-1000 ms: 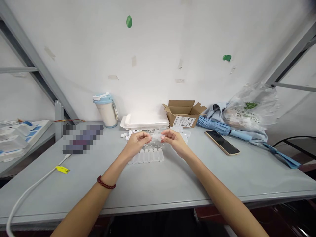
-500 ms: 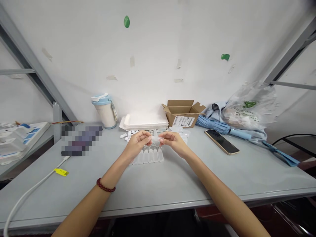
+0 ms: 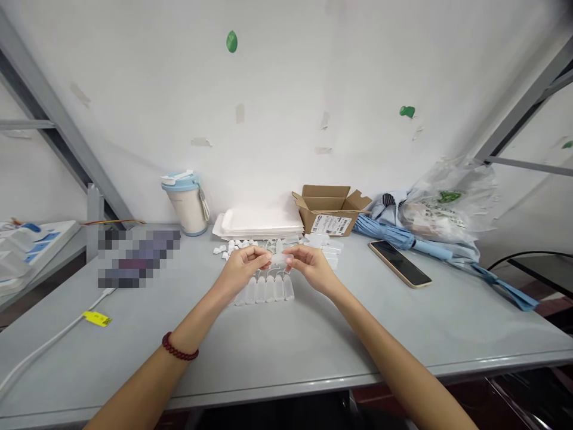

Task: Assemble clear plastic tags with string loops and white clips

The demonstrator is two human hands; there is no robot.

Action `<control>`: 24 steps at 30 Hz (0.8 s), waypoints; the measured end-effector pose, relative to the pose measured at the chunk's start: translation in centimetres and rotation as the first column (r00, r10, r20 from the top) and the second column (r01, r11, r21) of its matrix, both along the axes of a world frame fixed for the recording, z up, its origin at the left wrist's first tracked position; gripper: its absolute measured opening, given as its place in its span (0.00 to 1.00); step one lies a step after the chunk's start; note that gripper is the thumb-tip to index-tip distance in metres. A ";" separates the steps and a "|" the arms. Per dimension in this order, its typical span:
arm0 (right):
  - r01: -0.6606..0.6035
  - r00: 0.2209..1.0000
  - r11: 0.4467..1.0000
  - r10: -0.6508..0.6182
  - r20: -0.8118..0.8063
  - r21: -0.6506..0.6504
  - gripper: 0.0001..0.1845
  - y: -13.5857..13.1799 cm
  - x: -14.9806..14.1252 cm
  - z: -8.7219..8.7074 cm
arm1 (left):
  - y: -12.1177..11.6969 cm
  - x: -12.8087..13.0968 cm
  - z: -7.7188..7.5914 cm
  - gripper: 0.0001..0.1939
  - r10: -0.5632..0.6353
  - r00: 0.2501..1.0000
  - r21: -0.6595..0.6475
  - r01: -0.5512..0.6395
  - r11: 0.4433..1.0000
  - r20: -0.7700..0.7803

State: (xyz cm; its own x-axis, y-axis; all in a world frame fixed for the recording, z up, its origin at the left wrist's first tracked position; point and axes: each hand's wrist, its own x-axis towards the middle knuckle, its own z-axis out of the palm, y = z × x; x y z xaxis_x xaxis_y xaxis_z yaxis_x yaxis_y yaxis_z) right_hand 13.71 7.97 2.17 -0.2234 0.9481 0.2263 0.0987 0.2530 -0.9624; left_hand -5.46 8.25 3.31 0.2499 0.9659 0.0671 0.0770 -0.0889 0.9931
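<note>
My left hand (image 3: 244, 269) pinches one end of a small translucent plastic piece (image 3: 280, 258) between thumb and fingertips. At the other end, my right hand (image 3: 313, 267) is closed on the same piece, which lies level between the two hands above the table. Just below them is a row of several translucent plastic pieces (image 3: 270, 289), narrow and rounded at the top, with thin white loops behind. Small white cap-like parts (image 3: 222, 251) are scattered beyond my left hand. More clear pieces (image 3: 332, 257) lie beyond my right hand, which partly covers them.
Along the wall stand a cup with a blue lid (image 3: 188, 206), a stack of white padded envelopes (image 3: 262, 222) and an open cardboard box (image 3: 331, 215). To the right are a phone (image 3: 400, 263), a folded blue umbrella (image 3: 389, 232) and a plastic bag (image 3: 443, 209). A white cable (image 3: 54, 334) runs left.
Both hands keep hold of the plastic piece and have shifted it slightly, now held level between the fingertips. The whole view has moved a little; the row on the table looks the same.
</note>
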 end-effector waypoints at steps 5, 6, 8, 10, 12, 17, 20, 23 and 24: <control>0.073 0.982 0.985 -0.098 0.159 0.159 0.09 -0.3 -0.1 -0.2 | -0.2 0.2 0.3 0.15 -0.002 0.997 -0.012 0.001 1.000 -0.082; 0.080 0.972 0.971 -0.126 0.199 0.224 0.09 -0.3 -0.2 -0.2 | -0.3 0.2 0.3 0.15 0.000 0.996 -0.012 -0.001 1.000 -0.092; 0.069 0.945 0.922 -0.183 0.272 0.381 0.09 -0.4 -0.3 -0.4 | -0.3 0.2 0.3 0.15 0.001 0.996 -0.018 -0.003 1.000 -0.085; 0.034 0.913 0.845 -0.243 0.327 0.534 0.10 -0.5 -0.4 -0.7 | -0.3 0.2 0.2 0.15 -0.002 0.999 -0.037 0.000 0.999 -0.045; 0.003 0.883 0.760 -0.307 0.356 0.650 0.11 -0.5 -0.7 -1.0 | -0.3 0.2 0.2 0.15 -0.006 1.000 -0.061 0.007 0.998 0.003; -0.121 0.792 0.599 -0.423 0.441 0.792 0.09 -0.6 -1.3 -1.5 | -0.4 0.0 0.4 0.16 -0.109 0.993 -0.149 0.113 0.982 0.040; -0.157 0.777 0.593 -0.419 0.469 0.789 0.10 -0.8 -1.5 -1.6 | -0.3 0.0 0.4 0.16 -0.151 0.987 -0.185 0.157 0.970 0.047; -0.110 0.803 0.628 -0.401 0.441 0.770 0.12 -1.0 -1.7 -1.7 | -0.2 -0.1 0.2 0.18 -0.159 0.985 -0.201 0.169 0.965 0.064; -0.088 0.818 0.647 -0.387 0.426 0.758 0.13 -1.0 -1.7 -1.8 | -0.2 -0.1 0.2 0.18 -0.166 0.983 -0.208 0.178 0.962 0.073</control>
State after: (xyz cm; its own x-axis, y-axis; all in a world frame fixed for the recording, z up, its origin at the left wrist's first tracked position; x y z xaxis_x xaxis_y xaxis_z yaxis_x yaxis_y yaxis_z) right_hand 11.98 6.95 0.40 -0.3951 0.5508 0.7352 0.6056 0.7580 -0.2425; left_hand -5.51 8.06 3.49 0.4149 0.9023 -0.1173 0.0245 0.1178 0.9927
